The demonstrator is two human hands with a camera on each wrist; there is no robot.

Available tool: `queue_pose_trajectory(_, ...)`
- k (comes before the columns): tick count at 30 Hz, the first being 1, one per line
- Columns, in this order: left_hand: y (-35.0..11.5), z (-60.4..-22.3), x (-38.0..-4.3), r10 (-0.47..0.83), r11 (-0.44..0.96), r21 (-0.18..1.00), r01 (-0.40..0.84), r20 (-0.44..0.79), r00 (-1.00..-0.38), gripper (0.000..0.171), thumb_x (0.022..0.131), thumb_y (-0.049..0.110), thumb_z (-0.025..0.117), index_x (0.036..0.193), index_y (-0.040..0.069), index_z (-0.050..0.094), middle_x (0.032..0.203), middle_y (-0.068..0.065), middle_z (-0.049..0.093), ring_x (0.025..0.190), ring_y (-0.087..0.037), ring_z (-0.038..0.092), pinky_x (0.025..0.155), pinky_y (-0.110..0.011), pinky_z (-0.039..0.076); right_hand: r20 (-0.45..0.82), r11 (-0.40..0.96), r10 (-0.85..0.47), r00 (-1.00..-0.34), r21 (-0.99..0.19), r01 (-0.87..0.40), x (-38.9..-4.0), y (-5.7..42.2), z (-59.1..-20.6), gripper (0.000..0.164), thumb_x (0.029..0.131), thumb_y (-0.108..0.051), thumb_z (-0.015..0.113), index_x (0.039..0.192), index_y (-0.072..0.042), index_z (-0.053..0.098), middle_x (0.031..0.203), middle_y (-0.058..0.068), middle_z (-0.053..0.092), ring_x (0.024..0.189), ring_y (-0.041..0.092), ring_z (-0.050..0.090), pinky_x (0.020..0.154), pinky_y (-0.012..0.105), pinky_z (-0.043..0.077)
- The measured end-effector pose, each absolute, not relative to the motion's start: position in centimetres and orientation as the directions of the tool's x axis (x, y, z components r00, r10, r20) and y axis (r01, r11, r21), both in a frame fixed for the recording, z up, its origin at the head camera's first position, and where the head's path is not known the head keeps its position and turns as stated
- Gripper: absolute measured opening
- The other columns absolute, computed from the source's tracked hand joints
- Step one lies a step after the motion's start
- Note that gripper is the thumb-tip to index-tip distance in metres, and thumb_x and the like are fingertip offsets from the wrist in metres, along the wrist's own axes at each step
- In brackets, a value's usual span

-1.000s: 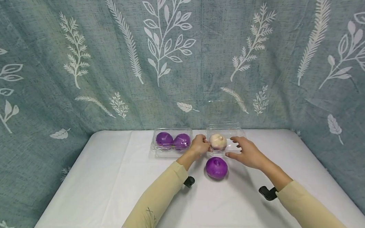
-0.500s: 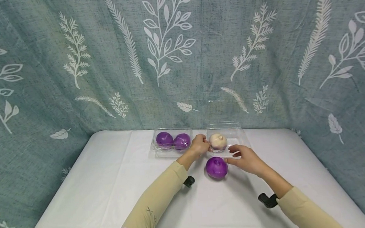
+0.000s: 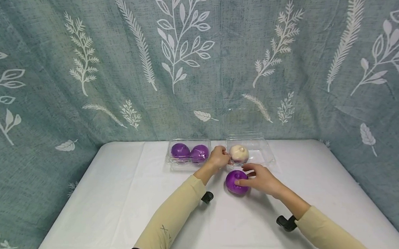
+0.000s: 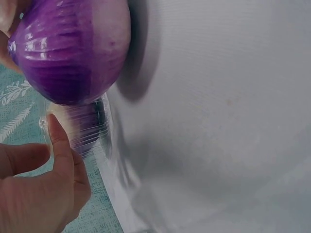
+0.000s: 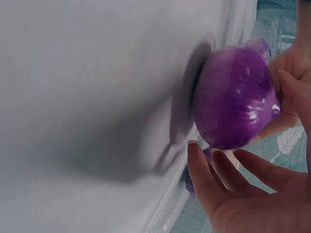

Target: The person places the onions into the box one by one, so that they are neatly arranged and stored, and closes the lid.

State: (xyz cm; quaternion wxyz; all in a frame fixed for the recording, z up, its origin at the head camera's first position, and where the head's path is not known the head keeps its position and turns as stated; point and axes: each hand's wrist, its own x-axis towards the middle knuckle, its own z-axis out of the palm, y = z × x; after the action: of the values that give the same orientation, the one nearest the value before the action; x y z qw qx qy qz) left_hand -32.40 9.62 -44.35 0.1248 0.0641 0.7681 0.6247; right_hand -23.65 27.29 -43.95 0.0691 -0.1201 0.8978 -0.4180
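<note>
A purple onion (image 3: 232, 182) sits on the white table in front of an open clear plastic container (image 3: 258, 156). Inside that container, on its left side, lies a cream bulb (image 3: 238, 153), purplish low down, that looks like garlic. My left hand (image 3: 219, 157) pinches the container's left edge; the left wrist view has its index finger (image 4: 59, 138) against the plastic. My right hand (image 3: 262, 179) is around the onion, thumb over the near side and fingers behind. In the right wrist view its spread fingers (image 5: 201, 170) lie close to the onion; firm contact is unclear.
Left of my left hand stands a second clear container (image 3: 188, 167), lid down, with two purple onions (image 3: 180, 151) inside. Behind the table (image 3: 141, 196) hangs a green leaf-patterned cloth (image 3: 201, 83). Black camera mounts stick out below both wrists.
My right hand has come away from the open container, moving down and left to the purple onion in front. My left hand has stayed at the container's edge.
</note>
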Motion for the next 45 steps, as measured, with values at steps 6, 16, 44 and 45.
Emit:
queue_pose_trajectory(6,9.6,-44.5,-32.5,0.253,0.207,0.977,-0.060,-0.113,-0.961,0.053,0.098,-0.010,0.052,0.148,-0.016,0.037,0.094,-0.006,0.055,0.086,-0.027,0.073,0.078,-0.021,0.060,-0.011,0.607,-0.291,-0.957,-0.775,-0.176,-23.6,26.8,-44.7,0.067,0.086,-0.028,0.084,0.135,0.008,0.057,0.127,0.025,0.063,0.112,0.039,0.065,0.088,0.042,0.063)
queue_pose_trajectory(16,9.6,-44.7,-32.5,0.263,0.200,0.978,-0.063,-0.116,-0.958,0.051,0.098,-0.010,0.050,0.147,-0.017,0.038,0.095,-0.007,0.053,0.086,-0.028,0.072,0.076,-0.020,0.060,-0.001,0.608,-0.289,-0.957,-0.772,-0.183,-23.6,26.6,-45.0,0.061,0.084,-0.030,0.086,0.130,0.004,0.062,0.120,0.018,0.067,0.108,0.034,0.066,0.085,0.040,0.063)
queue_pose_trajectory(44,9.7,-44.5,-32.3,0.262,0.224,0.972,-0.066,-0.125,-0.957,0.049,0.101,-0.008,0.051,0.147,-0.016,0.038,0.102,-0.010,0.054,0.098,-0.034,0.071,0.088,-0.032,0.063,0.081,0.686,-0.232,-0.969,-0.693,-0.222,-25.3,31.4,-38.9,0.068,0.088,-0.034,0.082,0.138,0.005,0.056,0.127,0.023,0.064,0.116,0.040,0.062,0.084,0.040,0.063)
queue_pose_trajectory(45,9.7,-44.5,-32.4,0.263,0.223,0.973,-0.065,-0.124,-0.957,0.048,0.100,-0.008,0.050,0.146,-0.016,0.039,0.102,-0.010,0.054,0.098,-0.035,0.071,0.087,-0.031,0.063,0.084,0.690,-0.226,-0.971,-0.689,-0.220,-25.5,31.6,-38.9,0.069,0.088,-0.034,0.083,0.138,0.005,0.057,0.127,0.023,0.064,0.116,0.040,0.062,0.084,0.040,0.063)
